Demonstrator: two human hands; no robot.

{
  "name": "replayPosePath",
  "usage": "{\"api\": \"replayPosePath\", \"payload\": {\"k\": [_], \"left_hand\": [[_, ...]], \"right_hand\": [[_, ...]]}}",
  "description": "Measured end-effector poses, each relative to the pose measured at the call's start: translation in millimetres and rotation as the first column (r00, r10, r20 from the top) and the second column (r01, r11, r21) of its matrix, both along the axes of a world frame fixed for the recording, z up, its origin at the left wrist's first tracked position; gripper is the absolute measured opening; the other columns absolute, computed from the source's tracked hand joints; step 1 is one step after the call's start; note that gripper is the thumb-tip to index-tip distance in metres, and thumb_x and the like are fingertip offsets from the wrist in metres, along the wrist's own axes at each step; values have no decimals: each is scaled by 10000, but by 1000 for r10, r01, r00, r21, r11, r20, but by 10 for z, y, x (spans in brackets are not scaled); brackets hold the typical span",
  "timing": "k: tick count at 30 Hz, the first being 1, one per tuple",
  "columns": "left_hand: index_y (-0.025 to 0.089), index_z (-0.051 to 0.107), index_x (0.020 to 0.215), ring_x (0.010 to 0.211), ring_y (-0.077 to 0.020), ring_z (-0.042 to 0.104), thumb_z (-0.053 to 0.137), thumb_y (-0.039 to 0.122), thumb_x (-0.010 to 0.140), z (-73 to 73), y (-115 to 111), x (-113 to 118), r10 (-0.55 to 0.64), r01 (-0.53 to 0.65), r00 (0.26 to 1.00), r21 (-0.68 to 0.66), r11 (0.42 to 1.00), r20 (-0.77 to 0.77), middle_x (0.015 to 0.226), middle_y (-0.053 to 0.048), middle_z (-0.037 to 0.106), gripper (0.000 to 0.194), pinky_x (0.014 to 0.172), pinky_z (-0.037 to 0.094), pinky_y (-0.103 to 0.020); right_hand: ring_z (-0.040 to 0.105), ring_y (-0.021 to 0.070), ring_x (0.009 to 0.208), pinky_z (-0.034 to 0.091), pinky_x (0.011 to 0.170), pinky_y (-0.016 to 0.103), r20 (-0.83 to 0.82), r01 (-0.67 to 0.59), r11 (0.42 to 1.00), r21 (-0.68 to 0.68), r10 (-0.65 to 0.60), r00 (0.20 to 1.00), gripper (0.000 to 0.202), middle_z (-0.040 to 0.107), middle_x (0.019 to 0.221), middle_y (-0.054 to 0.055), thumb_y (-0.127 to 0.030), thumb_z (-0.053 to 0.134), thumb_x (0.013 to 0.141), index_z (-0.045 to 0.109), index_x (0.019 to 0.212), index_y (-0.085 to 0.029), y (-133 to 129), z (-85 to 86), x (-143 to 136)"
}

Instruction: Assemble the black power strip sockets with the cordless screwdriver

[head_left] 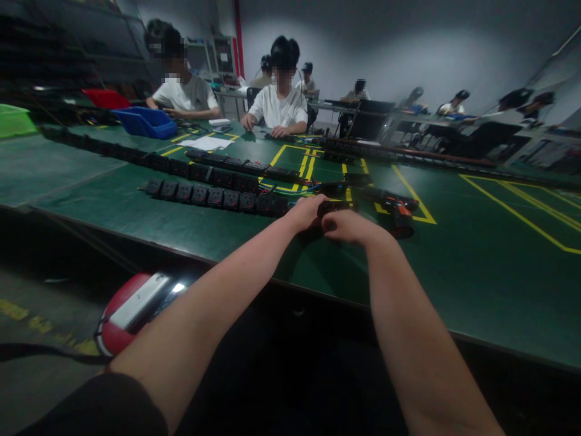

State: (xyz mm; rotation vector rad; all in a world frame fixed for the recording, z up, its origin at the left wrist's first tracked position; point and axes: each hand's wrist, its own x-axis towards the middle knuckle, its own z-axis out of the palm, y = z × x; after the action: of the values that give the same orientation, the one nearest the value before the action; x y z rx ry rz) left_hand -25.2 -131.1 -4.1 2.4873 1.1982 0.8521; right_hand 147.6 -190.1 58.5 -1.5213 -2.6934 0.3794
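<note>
A long black strip of square socket blocks (215, 197) lies on the green table (472, 266), its right end reaching my hands. My left hand (311, 212) is closed around the right end of this strip. Close beside it, my right hand (347, 226) has its fingers curled at a dark part (333, 208); what its fingertips hold is too dark to make out. Thin coloured wires (290, 189) run just beyond my hands. To the right lies a black and orange power tool (401, 218).
Behind the near strip lie another black strip (245, 166) and a longer one (136, 156). A blue bin (145, 123), a red bin (105, 99) and white paper (206, 143) are farther back. Several people sit across the room, one person (280, 106) directly opposite. The table's front edge is near my forearms.
</note>
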Motion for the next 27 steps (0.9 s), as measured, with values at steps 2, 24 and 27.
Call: {"api": "replayPosePath", "payload": {"k": [2, 24, 27], "left_hand": [[222, 634, 1281, 1129, -308, 712, 734, 377, 801, -44, 41, -3, -15, 15, 1000, 13, 1000, 13, 1221, -86, 765, 514, 1021, 523, -437], [208, 633, 1241, 1134, -324, 724, 759, 482, 800, -90, 95, 26, 9, -6, 999, 67, 998, -32, 1191, -96, 774, 534, 1001, 545, -424], [206, 623, 1271, 1165, -320, 712, 767, 465, 794, -54, 70, 33, 24, -21, 998, 53, 998, -51, 1251, -105, 761, 562, 1030, 534, -420]], "right_hand": [[689, 186, 826, 509, 758, 301, -85, 22, 1000, 19, -20, 996, 133, 768, 940, 47, -121, 714, 829, 765, 929, -191, 0, 2, 15], [656, 270, 1024, 516, 933, 411, -238, 95, 843, 529, 41, 970, 237, 724, 1103, 141, -103, 570, 871, 773, 969, -176, 353, -290, 141], [640, 268, 1022, 510, 910, 395, -239, 138, 837, 530, -9, 971, 241, 707, 1111, 143, -123, 574, 899, 756, 1050, -170, 324, -292, 92]]}}
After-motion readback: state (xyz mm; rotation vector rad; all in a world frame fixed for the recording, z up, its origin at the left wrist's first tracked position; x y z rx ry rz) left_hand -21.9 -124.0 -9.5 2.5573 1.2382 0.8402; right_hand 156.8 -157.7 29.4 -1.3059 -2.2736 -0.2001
